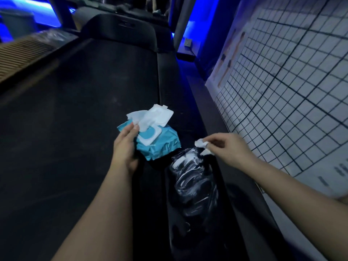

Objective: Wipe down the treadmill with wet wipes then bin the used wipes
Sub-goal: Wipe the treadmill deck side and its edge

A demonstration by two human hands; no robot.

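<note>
The left hand (125, 146) gripped the pack (160, 143) by its left edge, fingers curled round it. The lid was open and a fresh wipe (150, 117) stuck out toward 12 o'clock, over the treadmill (84, 110) belt's right edge. At 3 o'clock from the pack, the right hand (227, 149) pinched a crumpled used wipe (201, 144) just above the black bag (194, 181), at the pack's 5 o'clock.

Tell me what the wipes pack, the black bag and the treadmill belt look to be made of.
The wipes pack looks like soft teal plastic film, slightly glossy and creased, with a stiff white plastic flip lid. The black bag seems thin glossy plastic: crinkles with bright streaky highlights. The treadmill belt is matte black, probably rubber or rubberised fabric; dull, faint pale scuffs.
</note>
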